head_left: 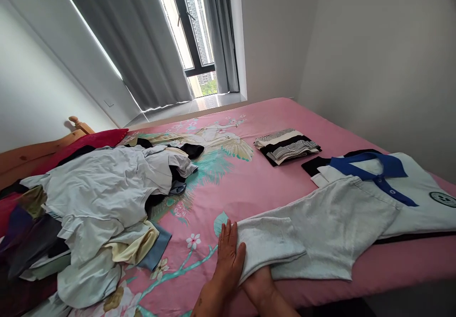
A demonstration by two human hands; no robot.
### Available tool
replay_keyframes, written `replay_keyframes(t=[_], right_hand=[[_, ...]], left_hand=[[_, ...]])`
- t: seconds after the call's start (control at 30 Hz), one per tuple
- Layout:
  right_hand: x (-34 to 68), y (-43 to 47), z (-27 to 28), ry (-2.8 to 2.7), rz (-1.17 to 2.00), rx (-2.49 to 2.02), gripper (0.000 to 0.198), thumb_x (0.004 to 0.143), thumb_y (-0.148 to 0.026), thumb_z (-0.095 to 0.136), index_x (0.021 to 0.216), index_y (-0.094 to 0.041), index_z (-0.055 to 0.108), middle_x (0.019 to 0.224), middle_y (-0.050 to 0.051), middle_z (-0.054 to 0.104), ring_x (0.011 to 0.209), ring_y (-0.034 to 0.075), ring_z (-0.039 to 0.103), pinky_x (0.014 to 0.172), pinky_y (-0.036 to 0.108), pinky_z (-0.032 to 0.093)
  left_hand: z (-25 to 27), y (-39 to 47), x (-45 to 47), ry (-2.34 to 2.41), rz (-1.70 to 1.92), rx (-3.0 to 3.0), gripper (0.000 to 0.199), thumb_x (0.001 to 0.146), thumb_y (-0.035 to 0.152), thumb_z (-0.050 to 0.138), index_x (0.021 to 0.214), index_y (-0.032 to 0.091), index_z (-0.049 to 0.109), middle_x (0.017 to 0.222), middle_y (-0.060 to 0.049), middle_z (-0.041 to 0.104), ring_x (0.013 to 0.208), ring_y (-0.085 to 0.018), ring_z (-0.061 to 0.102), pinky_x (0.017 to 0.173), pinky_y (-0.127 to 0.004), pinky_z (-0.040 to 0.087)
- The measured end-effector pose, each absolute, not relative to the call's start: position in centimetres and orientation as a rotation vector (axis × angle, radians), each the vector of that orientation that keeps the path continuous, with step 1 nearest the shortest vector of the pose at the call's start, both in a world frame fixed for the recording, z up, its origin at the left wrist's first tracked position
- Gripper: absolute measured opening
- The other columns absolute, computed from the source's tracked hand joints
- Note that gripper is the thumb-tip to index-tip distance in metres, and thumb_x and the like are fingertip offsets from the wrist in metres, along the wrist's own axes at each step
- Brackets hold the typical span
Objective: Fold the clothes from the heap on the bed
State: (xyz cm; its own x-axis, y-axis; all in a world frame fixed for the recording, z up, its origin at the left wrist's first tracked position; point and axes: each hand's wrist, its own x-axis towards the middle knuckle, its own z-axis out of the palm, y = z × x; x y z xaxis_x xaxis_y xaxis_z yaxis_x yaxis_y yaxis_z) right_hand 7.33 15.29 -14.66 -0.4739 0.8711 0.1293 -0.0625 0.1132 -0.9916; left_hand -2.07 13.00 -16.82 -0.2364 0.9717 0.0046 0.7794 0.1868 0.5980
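A pair of light grey pants (320,217) lies folded lengthwise near the front edge of the bed, its left end doubled back over itself. My left hand (228,255) rests along that folded end, its fingers stretched out and its thumb against the cloth. Beneath the doubled part reaches my right hand (261,286); the cloth hides its fingers. Just beyond the pants, on the right, is a white polo shirt (423,203) with a blue collar, lying on other folded clothes.
A loose heap of clothes (107,184) covers the left side of the bed. Farther back sits a folded striped black-and-cream garment (287,145). The pink flowered bedsheet (228,189) shows between them. Grey curtains (131,41) hang by the window.
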Motion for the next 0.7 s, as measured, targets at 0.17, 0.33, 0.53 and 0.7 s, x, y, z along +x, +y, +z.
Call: replay_keyframes(t=[0.17,0.33,0.53,0.7], right_hand=[[13.1,13.8,-16.2,-0.757,2.1,-0.789,0.05,0.081,-0.061,0.031,0.094,-0.026,0.064,0.107,0.007,0.065,0.102,0.024,0.06,0.091,0.046,0.046],[22.1,15.1,-16.1,-0.865,2.233,-1.29,0.048,0.067,-0.063,0.052,0.086,-0.02,0.062,0.087,0.009,0.067,0.072,0.022,0.065,0.053,0.032,0.051],[25.7,20.9,-13.9,-1.815,1.199,-1.589,0.042,0.08,-0.06,0.04,0.084,-0.022,0.058,0.08,0.003,0.063,0.076,0.02,0.059,0.07,0.03,0.046],[22.9,23.9,-14.4,-1.982,0.979,-1.742,0.046,0.079,-0.058,0.044,0.092,-0.018,0.061,0.089,0.01,0.065,0.087,0.025,0.06,0.076,0.035,0.042]], left_hand=[[-17.9,12.5,-2.1,2.165,0.544,1.926,0.063,0.089,0.042,0.04,0.144,0.018,0.022,0.154,-0.009,0.013,0.142,-0.027,0.003,0.113,-0.051,0.018],[-17.9,12.3,-1.6,2.233,0.458,2.04,0.071,0.085,0.051,0.046,0.145,0.022,0.021,0.155,-0.01,0.011,0.141,-0.032,0.003,0.112,-0.054,0.019],[-17.8,12.2,-1.6,2.249,0.429,2.059,0.072,0.085,0.054,0.044,0.145,0.023,0.018,0.155,-0.009,0.009,0.141,-0.031,0.003,0.112,-0.053,0.019],[-18.2,12.1,-1.7,2.255,0.448,2.086,0.077,0.085,0.054,0.043,0.146,0.017,0.014,0.154,-0.011,0.012,0.141,-0.03,0.003,0.112,-0.052,0.02]])
